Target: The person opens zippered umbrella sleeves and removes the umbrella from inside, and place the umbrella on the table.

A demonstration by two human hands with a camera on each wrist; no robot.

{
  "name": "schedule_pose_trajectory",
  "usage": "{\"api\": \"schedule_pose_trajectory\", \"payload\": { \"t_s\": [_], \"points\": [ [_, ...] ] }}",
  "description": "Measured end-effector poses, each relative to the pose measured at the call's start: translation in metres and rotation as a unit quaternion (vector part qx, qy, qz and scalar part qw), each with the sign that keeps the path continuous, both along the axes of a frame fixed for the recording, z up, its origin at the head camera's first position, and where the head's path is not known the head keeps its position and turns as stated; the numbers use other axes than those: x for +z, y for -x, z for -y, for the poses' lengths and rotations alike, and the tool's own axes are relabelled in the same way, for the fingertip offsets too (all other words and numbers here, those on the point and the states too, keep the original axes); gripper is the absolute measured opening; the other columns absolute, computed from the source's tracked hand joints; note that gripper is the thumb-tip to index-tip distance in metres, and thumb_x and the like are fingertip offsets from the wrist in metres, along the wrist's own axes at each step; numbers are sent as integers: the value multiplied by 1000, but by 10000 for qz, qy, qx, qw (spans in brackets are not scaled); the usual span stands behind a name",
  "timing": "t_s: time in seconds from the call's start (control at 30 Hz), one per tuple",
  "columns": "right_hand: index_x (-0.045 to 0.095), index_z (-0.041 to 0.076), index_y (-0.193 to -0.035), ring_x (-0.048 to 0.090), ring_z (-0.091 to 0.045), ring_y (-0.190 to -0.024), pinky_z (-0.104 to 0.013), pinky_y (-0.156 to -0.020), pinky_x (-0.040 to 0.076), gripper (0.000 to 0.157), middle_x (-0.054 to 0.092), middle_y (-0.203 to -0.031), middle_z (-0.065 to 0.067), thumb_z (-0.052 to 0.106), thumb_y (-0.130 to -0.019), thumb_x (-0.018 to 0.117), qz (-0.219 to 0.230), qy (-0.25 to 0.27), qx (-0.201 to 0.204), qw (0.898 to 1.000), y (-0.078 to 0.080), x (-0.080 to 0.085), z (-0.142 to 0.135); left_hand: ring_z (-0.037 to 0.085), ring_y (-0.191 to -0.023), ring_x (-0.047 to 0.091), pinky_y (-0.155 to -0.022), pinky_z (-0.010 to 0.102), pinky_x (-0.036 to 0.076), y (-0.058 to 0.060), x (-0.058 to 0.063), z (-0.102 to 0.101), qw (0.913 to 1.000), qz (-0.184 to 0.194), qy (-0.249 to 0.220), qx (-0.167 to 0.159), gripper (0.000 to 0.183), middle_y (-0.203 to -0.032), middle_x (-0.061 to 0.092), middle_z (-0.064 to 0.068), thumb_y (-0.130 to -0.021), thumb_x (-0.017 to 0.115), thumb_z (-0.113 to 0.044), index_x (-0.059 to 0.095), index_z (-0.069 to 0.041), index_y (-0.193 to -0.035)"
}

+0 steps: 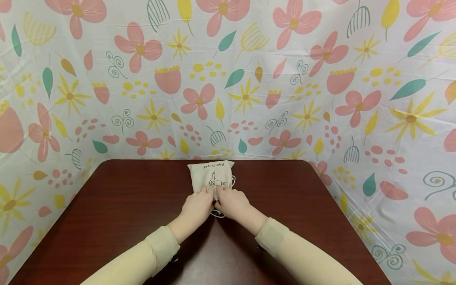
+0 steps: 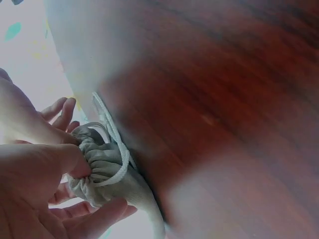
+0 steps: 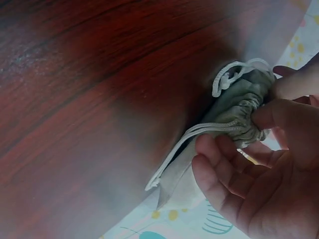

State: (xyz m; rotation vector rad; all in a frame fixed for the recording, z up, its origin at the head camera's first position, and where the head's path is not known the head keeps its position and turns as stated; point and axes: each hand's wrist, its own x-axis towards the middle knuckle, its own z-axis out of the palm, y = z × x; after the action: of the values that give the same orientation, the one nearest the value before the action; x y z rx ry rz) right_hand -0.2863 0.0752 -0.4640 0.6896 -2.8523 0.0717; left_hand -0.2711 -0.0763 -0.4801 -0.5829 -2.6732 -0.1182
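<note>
A pale cloth drawstring bag (image 1: 199,174) lies near the table's far edge, printed with "Hair Dryer" and a dryer drawing that appear upside down in the head view. Its near end, the mouth, is bunched into folds (image 2: 104,159). My left hand (image 1: 197,206) pinches one side of this mouth, thumb at the opening. On the other side, my right hand (image 1: 235,204) grips the gathered cloth with thumb and fingers. White cords (image 3: 182,142) trail from both sides of the mouth. Whatever is inside the bag is hidden.
The dark red-brown wooden table (image 1: 135,198) has rounded far corners. Behind it and along both sides hangs a white curtain (image 1: 228,130) with flowers and leaves, close against the table's edges.
</note>
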Motion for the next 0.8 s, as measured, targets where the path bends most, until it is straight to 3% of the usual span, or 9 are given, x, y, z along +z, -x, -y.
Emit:
{"api": "schedule_pose_trajectory", "payload": {
  "t_s": [0.33, 0.6, 0.8],
  "points": [
    [57, 12, -101, 62, -28, -63, -43, -49, 47, 29, 59, -79, -4, 34, -86, 69, 201, -133, -132, 9996, 0, 2, 0, 25, -54, 60, -42, 39, 46, 2, 0, -2, 9996, -67, -131, 254, 24, -76, 52, 6, -86, 69, -24, 54, -6, -92],
    [58, 12, -103, 62, -29, -64, -44, -51, 48, 32, 60, -81, -5, 35, -86, 72, 323, -73, -156, 9993, -1, 4, -1, 24, -52, 60, -41, 37, 46, 1, 0, -2, 9992, -351, -84, 169, 24, -76, 53, 6, -87, 70, -21, 54, -5, -97],
    [59, 11, -106, 65, -31, -70, -46, -55, 49, 41, 65, -89, -7, 43, -85, 72, 307, 8, -203, 9993, -2, 4, -4, 27, -57, 63, -44, 38, 49, -3, 1, -1, 9998, -192, -23, 49, 30, -84, 56, 7, -84, 75, -19, 56, -6, -102]
  ]
}}
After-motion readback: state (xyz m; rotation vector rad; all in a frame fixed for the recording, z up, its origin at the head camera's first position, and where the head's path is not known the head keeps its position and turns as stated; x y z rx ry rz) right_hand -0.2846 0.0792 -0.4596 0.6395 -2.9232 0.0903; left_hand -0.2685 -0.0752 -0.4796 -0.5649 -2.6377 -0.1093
